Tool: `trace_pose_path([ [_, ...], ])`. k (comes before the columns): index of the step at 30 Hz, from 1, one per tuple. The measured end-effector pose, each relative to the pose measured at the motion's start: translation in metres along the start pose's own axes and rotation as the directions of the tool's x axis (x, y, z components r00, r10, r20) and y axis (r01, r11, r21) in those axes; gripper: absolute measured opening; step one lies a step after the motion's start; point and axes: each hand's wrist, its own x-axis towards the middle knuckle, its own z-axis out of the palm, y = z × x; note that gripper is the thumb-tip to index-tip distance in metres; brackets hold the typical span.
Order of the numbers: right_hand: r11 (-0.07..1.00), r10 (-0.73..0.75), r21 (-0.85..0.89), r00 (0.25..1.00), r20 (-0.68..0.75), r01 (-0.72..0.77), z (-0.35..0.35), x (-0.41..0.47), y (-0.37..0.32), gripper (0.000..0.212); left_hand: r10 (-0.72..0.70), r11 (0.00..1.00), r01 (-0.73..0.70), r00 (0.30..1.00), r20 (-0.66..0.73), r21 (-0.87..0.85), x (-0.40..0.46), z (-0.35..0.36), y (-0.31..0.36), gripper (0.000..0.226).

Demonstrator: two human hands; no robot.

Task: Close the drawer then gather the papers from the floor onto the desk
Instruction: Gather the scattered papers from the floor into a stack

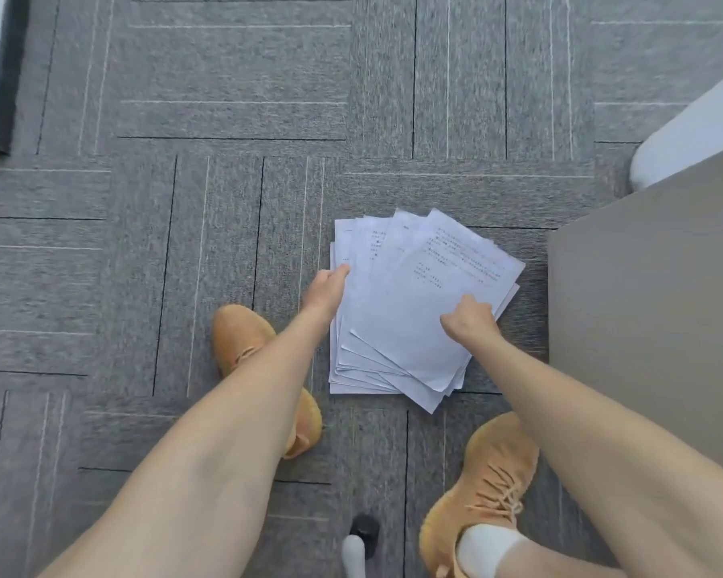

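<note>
papers fanned on floor, both hands at the stack edges

nearest the camera: two orange shoes [483, 490] planted on the grey carpet floor [143, 244], one each side of the view, with a small dark and white object [362, 540] between them that is too blurred to name. both bare forearms reach forward and down from here.

papers [418, 302]: one loose fanned stack lying flat on the floor, straight ahead of the hands and between the feet. long axis runs away from the person, with the top sheets skewed to the right. printed side up.

left hand [326, 292]: at the stack's left edge, fingers extended and close together, tips touching the sheets; no grip seen.

right hand [470, 319]: on the right side of the stack, curled, fingers pressed onto or pinching the top sheets; cannot tell which. both hands are about equally near.

judgement: the stack looks ready to be squared from both sides, then lifted.

further right: beige counter [652, 310] panel just beside the stack. no open drawer is visible, so that step is likely done.
</note>
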Motion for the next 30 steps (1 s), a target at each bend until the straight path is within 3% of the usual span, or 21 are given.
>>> trace_pose_path([
  [2,0.989,0.127,0.08,0.989,-0.074,-0.121,0.005,0.016,0.004,0.06,-0.026,0.997,0.024,0.999,-0.024,-0.076,0.018,0.004,-0.008,0.063],
  [6,0.902,0.336,0.345,0.924,-0.184,-0.259,0.008,0.044,0.014,0.063,-0.062,0.997,0.056,0.992,-0.112,-0.061,0.036,0.008,-0.022,0.071],
  [11,0.823,0.428,0.499,0.873,-0.234,-0.271,0.004,0.065,0.031,0.045,-0.045,0.999,0.046,0.992,-0.121,0.008,0.044,0.009,-0.022,0.048],
  [16,0.836,0.358,0.529,0.877,-0.32,-0.148,0.005,0.074,0.039,0.029,0.002,0.998,0.008,0.988,-0.152,0.063,0.056,0.013,-0.025,0.028],
  [20,0.889,0.212,0.457,0.904,-0.372,-0.021,0.006,0.071,0.031,0.035,0.054,0.994,-0.038,0.987,-0.153,0.106,0.056,0.018,-0.025,0.022],
  [25,0.893,0.017,0.431,0.949,-0.315,0.127,0.009,0.072,0.019,0.044,0.107,0.989,-0.092,0.985,-0.137,0.112,0.057,0.02,-0.028,0.02],
  [30,0.913,0.065,0.399,0.932,-0.356,0.089,0.013,0.069,0.026,0.045,0.101,0.994,-0.093,0.982,-0.159,0.06,0.055,0.019,-0.031,0.03],
])
